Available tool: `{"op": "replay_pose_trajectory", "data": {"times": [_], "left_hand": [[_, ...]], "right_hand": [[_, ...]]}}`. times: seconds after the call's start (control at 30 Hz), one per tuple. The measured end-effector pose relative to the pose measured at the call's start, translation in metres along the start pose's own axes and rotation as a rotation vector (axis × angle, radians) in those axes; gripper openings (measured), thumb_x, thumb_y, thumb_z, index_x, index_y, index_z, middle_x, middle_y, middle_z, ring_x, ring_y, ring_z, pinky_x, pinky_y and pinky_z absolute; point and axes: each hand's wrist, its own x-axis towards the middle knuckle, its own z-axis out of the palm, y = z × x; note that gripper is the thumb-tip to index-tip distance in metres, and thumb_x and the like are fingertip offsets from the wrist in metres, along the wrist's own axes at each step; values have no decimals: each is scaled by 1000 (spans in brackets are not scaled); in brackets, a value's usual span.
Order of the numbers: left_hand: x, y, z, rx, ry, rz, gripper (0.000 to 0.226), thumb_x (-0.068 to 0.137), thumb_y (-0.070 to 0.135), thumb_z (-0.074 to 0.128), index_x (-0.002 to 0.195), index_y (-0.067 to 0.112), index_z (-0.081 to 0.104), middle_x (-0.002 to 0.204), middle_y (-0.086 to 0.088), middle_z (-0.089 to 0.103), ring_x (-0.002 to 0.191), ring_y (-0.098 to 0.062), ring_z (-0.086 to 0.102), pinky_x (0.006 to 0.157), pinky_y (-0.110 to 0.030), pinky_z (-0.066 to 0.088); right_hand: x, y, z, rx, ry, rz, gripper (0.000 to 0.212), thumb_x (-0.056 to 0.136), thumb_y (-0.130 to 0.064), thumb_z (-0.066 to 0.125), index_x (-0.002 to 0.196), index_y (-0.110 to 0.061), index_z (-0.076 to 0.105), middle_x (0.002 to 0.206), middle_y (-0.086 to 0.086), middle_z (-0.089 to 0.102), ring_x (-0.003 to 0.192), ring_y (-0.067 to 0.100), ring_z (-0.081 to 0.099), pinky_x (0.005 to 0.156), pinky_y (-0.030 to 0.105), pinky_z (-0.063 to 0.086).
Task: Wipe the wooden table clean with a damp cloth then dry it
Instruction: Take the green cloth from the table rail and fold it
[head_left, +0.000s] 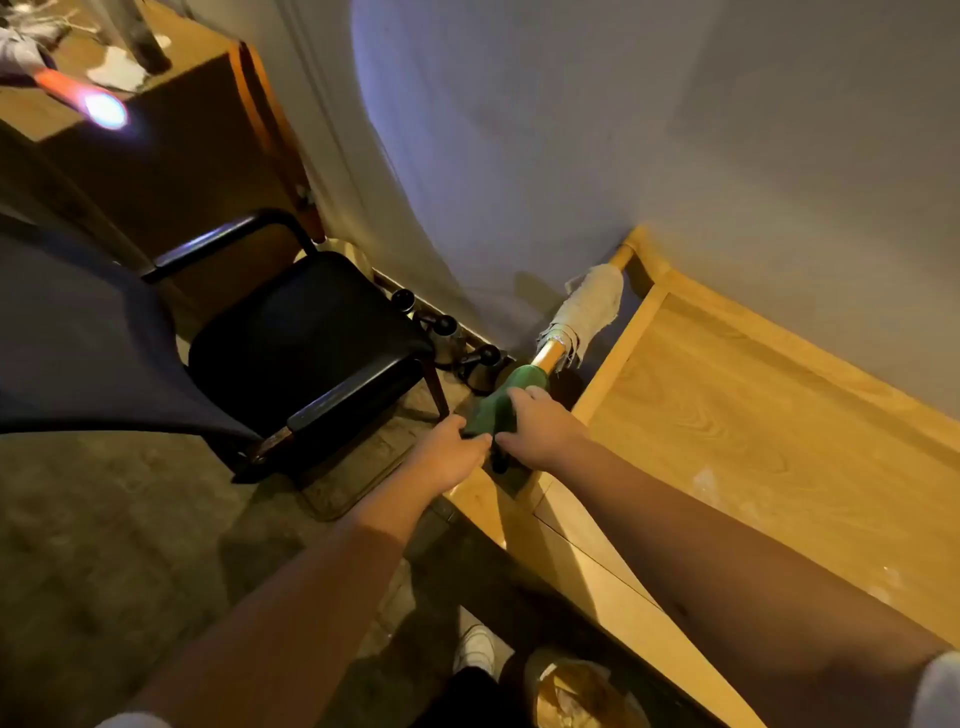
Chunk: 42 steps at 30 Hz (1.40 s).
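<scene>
A light wooden table with a raised rim stands against the wall on the right. Pale smears show on its top near the right edge. A rail runs along the table's left end. A green cloth hangs over that rail, and both hands hold it. My left hand pinches the cloth's lower left part. My right hand grips it from the right. A frayed grey-white cloth is draped over the same rail farther back, near the wall.
A black chair with armrests stands left of the table. Black dumbbells lie on the floor by the wall. A second wooden table with items sits far left. A bin with a bag and a white shoe are below.
</scene>
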Motion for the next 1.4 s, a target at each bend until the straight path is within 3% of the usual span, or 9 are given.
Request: {"op": "replay_pose_trajectory", "data": {"times": [0.1,0.27,0.47,0.57,0.7,0.9,1.1,1.23,1.4], "left_hand": [[16,4,1,-244,-4,-149,61,94,50,57,145,19,45,133,-10,58,114,-26,61,88,-40,56],[34,4,2,-442,-48,-295,69,89,49,64,148,23,40,134,-15,57,112,-34,62,98,-53,52],[41,6,8,-761,83,-285,64,90,18,70,147,28,42,131,-8,55,108,-27,61,93,-49,55],[39,14,8,-953,149,-214,49,90,0,65,127,29,53,122,-7,58,106,-23,64,82,-38,60],[23,23,3,-1039,133,-107,53,88,-6,63,103,44,54,120,-3,59,108,-21,65,68,-27,59],[0,19,-10,-1055,-14,-31,56,87,-10,63,116,37,57,128,-9,56,111,-25,64,69,-32,60],[-30,17,-24,-1159,-310,-15,66,78,-7,70,136,19,53,135,-19,56,112,-33,68,85,-46,59],[-53,30,-27,-1017,-297,91,69,71,-6,73,133,18,55,131,-18,61,113,-31,68,92,-43,57],[-84,61,-21,-362,-232,337,61,86,-5,69,134,29,55,115,3,72,105,-13,70,89,-36,58]], "right_hand": [[12,2,6,62,-24,97,74,88,-42,69,150,-27,31,163,8,12,124,30,55,92,38,53],[30,10,12,210,-130,148,75,91,-43,66,153,-31,27,163,8,-19,132,35,48,101,38,46],[30,6,17,219,63,152,73,82,-41,76,142,-26,36,151,6,16,116,28,56,81,29,49],[29,5,15,376,125,190,85,76,-37,83,142,-21,31,136,6,36,116,24,53,79,27,46],[23,5,11,578,91,219,66,75,-38,84,124,-18,45,100,-9,54,96,14,57,64,19,42],[-18,2,0,753,116,214,15,88,-29,73,92,-18,66,90,3,67,88,21,64,77,43,55],[-85,21,-37,1157,141,213,10,94,-30,67,101,-24,71,98,2,72,97,20,68,82,35,57],[-135,47,-59,1232,147,194,10,94,-31,66,102,-27,69,99,2,72,96,22,70,80,40,60],[-198,78,-73,1269,121,120,9,83,-25,67,80,-33,64,83,-4,66,78,16,62,61,28,49]]}}
